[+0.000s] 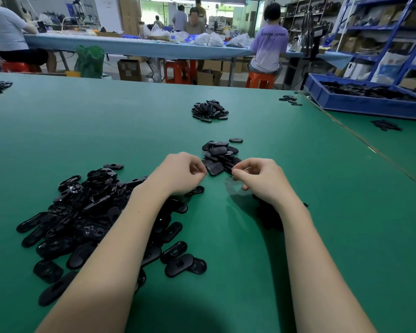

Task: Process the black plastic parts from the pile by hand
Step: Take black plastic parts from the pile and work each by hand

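A big loose pile of black plastic parts lies on the green table at the near left, partly under my left forearm. A smaller heap of black parts sits just beyond my hands. My left hand hovers between the two, fingers curled with thumb against fingertips and nothing visible in them. One black part lies just below that hand. My right hand pinches a thin, clear, film-like piece that hangs below its fingertips. Something dark lies under my right wrist, mostly hidden.
Another heap of black parts sits farther back in the middle, and a few loose ones lie at the far right edge. A blue bin of dark parts stands at the right. People sit at a long table behind.
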`<move>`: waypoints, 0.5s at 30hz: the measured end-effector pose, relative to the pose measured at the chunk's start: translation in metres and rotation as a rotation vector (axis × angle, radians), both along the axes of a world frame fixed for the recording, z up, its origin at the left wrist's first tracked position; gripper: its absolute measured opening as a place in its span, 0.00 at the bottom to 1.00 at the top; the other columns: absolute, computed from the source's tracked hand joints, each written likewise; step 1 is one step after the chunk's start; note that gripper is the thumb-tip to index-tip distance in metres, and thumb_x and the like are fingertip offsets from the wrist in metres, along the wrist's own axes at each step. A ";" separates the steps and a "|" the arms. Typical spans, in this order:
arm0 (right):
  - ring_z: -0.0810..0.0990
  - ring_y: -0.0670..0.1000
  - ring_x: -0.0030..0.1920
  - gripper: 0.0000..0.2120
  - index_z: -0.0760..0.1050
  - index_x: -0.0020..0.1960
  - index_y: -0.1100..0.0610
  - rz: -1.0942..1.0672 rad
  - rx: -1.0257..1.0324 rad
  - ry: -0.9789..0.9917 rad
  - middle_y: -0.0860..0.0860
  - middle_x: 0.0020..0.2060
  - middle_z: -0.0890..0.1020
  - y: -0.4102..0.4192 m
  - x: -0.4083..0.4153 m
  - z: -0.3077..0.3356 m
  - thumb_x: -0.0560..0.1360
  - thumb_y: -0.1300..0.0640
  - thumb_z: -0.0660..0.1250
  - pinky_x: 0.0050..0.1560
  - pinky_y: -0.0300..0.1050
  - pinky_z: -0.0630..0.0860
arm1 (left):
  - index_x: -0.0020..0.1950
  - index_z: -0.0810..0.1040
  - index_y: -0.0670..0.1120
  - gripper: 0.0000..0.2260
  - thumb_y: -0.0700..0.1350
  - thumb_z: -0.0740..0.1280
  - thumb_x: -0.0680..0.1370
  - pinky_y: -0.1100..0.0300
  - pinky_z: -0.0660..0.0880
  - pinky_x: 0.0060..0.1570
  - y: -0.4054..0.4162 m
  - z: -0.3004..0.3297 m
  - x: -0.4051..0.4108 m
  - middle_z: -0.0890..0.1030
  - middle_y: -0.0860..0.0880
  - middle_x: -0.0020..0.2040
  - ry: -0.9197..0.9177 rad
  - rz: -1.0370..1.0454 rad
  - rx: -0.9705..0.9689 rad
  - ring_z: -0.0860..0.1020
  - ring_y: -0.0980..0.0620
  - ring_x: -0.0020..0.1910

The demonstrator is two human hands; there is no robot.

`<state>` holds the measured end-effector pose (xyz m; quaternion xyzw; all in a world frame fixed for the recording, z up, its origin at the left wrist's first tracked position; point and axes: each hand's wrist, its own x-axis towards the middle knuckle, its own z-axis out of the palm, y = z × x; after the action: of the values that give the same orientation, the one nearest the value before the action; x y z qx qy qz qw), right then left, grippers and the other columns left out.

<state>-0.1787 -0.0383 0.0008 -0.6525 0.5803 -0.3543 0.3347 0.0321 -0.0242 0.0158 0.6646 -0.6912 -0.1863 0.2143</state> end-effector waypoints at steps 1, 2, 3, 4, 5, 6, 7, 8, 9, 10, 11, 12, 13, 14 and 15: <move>0.80 0.40 0.30 0.04 0.83 0.43 0.47 0.001 0.004 0.003 0.46 0.40 0.87 0.001 0.000 0.000 0.75 0.51 0.71 0.33 0.32 0.72 | 0.47 0.82 0.56 0.04 0.47 0.69 0.76 0.62 0.75 0.52 0.003 0.000 0.001 0.83 0.59 0.43 -0.039 -0.022 0.042 0.80 0.55 0.47; 0.80 0.40 0.30 0.03 0.83 0.43 0.47 0.004 0.008 0.008 0.45 0.39 0.87 0.001 0.001 0.000 0.75 0.51 0.71 0.35 0.33 0.72 | 0.47 0.81 0.57 0.04 0.48 0.71 0.75 0.60 0.76 0.54 0.004 0.001 0.002 0.82 0.59 0.42 -0.076 -0.036 0.075 0.80 0.55 0.48; 0.80 0.40 0.30 0.03 0.83 0.44 0.47 0.008 0.010 0.014 0.45 0.39 0.87 0.001 0.001 0.000 0.75 0.51 0.71 0.36 0.35 0.72 | 0.48 0.81 0.57 0.05 0.48 0.72 0.74 0.58 0.77 0.56 0.005 0.001 0.001 0.82 0.60 0.43 -0.110 -0.047 0.096 0.80 0.55 0.48; 0.80 0.40 0.30 0.03 0.83 0.44 0.47 0.009 0.012 0.020 0.45 0.39 0.87 0.002 0.000 0.000 0.75 0.51 0.71 0.37 0.36 0.73 | 0.49 0.81 0.57 0.06 0.48 0.73 0.74 0.57 0.78 0.57 0.006 0.001 0.000 0.82 0.60 0.43 -0.137 -0.056 0.107 0.80 0.55 0.49; 0.80 0.40 0.30 0.03 0.83 0.44 0.47 0.008 0.014 0.025 0.45 0.39 0.87 0.002 0.000 0.000 0.75 0.51 0.71 0.38 0.36 0.73 | 0.49 0.80 0.57 0.07 0.47 0.73 0.74 0.55 0.78 0.57 0.006 0.001 -0.001 0.82 0.59 0.43 -0.153 -0.061 0.107 0.80 0.55 0.49; 0.79 0.40 0.30 0.03 0.83 0.43 0.47 0.004 0.013 0.027 0.45 0.38 0.87 0.002 -0.001 0.000 0.75 0.52 0.71 0.37 0.35 0.73 | 0.50 0.80 0.58 0.08 0.46 0.73 0.74 0.54 0.78 0.56 0.006 0.001 -0.003 0.81 0.59 0.44 -0.159 -0.064 0.099 0.79 0.54 0.49; 0.79 0.40 0.29 0.03 0.83 0.43 0.47 0.000 0.010 0.027 0.45 0.38 0.87 0.002 -0.001 0.000 0.75 0.52 0.71 0.36 0.34 0.73 | 0.50 0.80 0.58 0.08 0.46 0.73 0.74 0.54 0.78 0.56 0.007 0.000 -0.004 0.81 0.59 0.44 -0.159 -0.066 0.088 0.79 0.54 0.48; 0.79 0.40 0.29 0.03 0.83 0.43 0.47 -0.007 0.008 0.024 0.45 0.38 0.87 0.002 -0.002 0.000 0.75 0.52 0.71 0.34 0.32 0.73 | 0.50 0.80 0.58 0.09 0.46 0.72 0.74 0.54 0.78 0.56 0.007 -0.001 -0.005 0.82 0.59 0.45 -0.154 -0.071 0.075 0.79 0.54 0.48; 0.79 0.40 0.29 0.04 0.84 0.43 0.48 -0.017 0.004 0.018 0.45 0.38 0.87 0.001 -0.003 0.001 0.75 0.52 0.71 0.32 0.30 0.73 | 0.51 0.79 0.59 0.09 0.45 0.71 0.75 0.54 0.78 0.56 0.007 -0.002 -0.007 0.82 0.58 0.45 -0.139 -0.080 0.057 0.79 0.54 0.46; 0.79 0.40 0.29 0.04 0.84 0.43 0.48 -0.031 -0.002 0.012 0.44 0.37 0.87 0.002 -0.005 0.001 0.76 0.52 0.70 0.30 0.29 0.72 | 0.53 0.79 0.59 0.10 0.45 0.70 0.76 0.55 0.78 0.56 0.007 -0.002 -0.008 0.82 0.57 0.46 -0.108 -0.090 0.030 0.78 0.55 0.45; 0.78 0.40 0.28 0.05 0.83 0.44 0.48 -0.050 -0.010 0.009 0.43 0.37 0.86 0.002 -0.008 0.002 0.76 0.53 0.70 0.29 0.28 0.71 | 0.55 0.80 0.58 0.11 0.44 0.69 0.77 0.57 0.77 0.55 0.007 -0.002 -0.010 0.81 0.57 0.47 -0.058 -0.102 -0.002 0.79 0.54 0.43; 0.78 0.39 0.28 0.06 0.83 0.44 0.47 -0.073 -0.018 0.010 0.41 0.36 0.86 0.002 -0.010 0.002 0.76 0.54 0.68 0.29 0.28 0.71 | 0.57 0.80 0.58 0.12 0.43 0.68 0.78 0.59 0.76 0.54 0.007 -0.001 -0.013 0.81 0.56 0.48 0.003 -0.115 -0.030 0.79 0.53 0.43; 0.77 0.39 0.29 0.07 0.82 0.45 0.47 -0.102 -0.027 0.012 0.39 0.35 0.86 0.001 -0.013 0.003 0.77 0.55 0.66 0.29 0.29 0.71 | 0.59 0.80 0.59 0.14 0.43 0.66 0.79 0.62 0.75 0.50 0.007 0.000 -0.015 0.80 0.56 0.50 0.060 -0.127 -0.046 0.79 0.52 0.43; 0.77 0.38 0.29 0.08 0.82 0.46 0.46 -0.137 -0.031 0.020 0.38 0.34 0.85 0.001 -0.015 0.003 0.77 0.56 0.65 0.30 0.31 0.72 | 0.60 0.80 0.59 0.14 0.43 0.65 0.80 0.64 0.74 0.47 0.007 0.000 -0.017 0.79 0.56 0.50 0.110 -0.136 -0.050 0.79 0.53 0.42; 0.78 0.38 0.32 0.09 0.81 0.47 0.46 -0.172 -0.029 0.041 0.37 0.34 0.85 0.000 -0.018 0.003 0.77 0.56 0.64 0.33 0.34 0.73 | 0.59 0.80 0.59 0.13 0.43 0.64 0.80 0.64 0.74 0.45 0.008 0.000 -0.019 0.80 0.56 0.51 0.162 -0.137 -0.047 0.79 0.53 0.42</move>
<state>-0.1968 -0.0381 0.0040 -0.6122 0.6356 -0.3767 0.2817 0.0127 -0.0166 0.0160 0.5934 -0.7196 -0.2374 0.2715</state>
